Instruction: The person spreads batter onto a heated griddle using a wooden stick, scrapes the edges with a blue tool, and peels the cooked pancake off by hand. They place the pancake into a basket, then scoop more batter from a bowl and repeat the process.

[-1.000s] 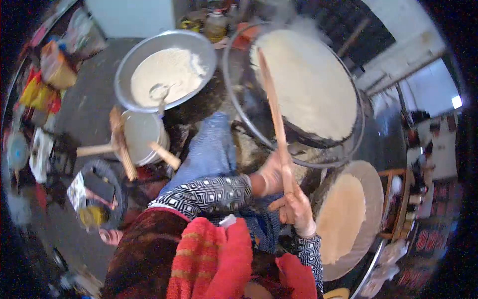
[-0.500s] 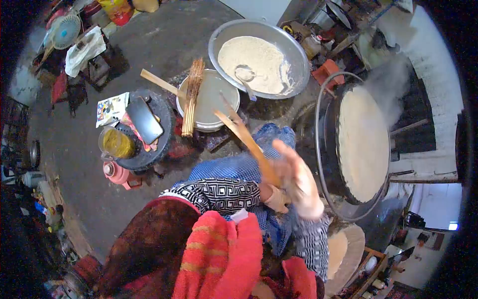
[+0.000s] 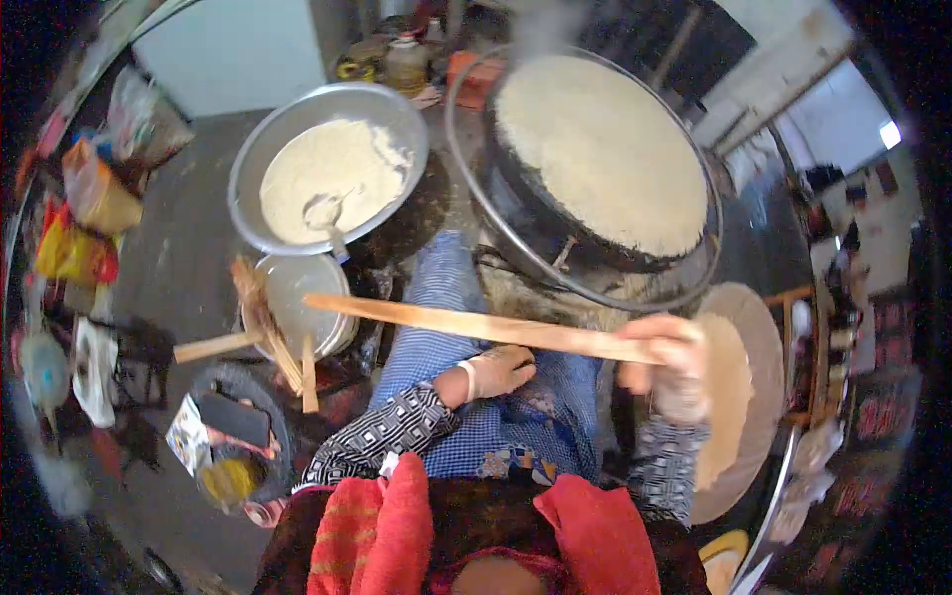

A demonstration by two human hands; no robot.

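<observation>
My right hand (image 3: 674,355), slightly blurred, is closed around one end of a long flat wooden spatula (image 3: 476,325). The spatula lies level above my lap, its far end over the white bucket (image 3: 342,332). My left hand (image 3: 499,372), in a pale glove, rests on the blue checked apron (image 3: 426,327) just below the spatula, fingers extended and apparently holding nothing. A twig brush (image 3: 266,322) lies across the bucket, and two wooden handles (image 3: 218,346) stick out over its rim. Beyond my knees, pale batter covers the round griddle (image 3: 605,159), which steams at its far side.
A metal basin (image 3: 243,188) of pale batter or flour holds a ladle (image 3: 325,213). A small round stool (image 3: 281,426) carries a phone (image 3: 235,418) and a jar of yellow-green stuff (image 3: 233,481). Flat round pancakes (image 3: 729,397) lie on a tray at my right. A metal ring surrounds the griddle.
My view has swung to the right. My right hand, earlier spread open beside the spatula, now grips its end. The spatula has turned level, and a second handle now shows at the bucket.
</observation>
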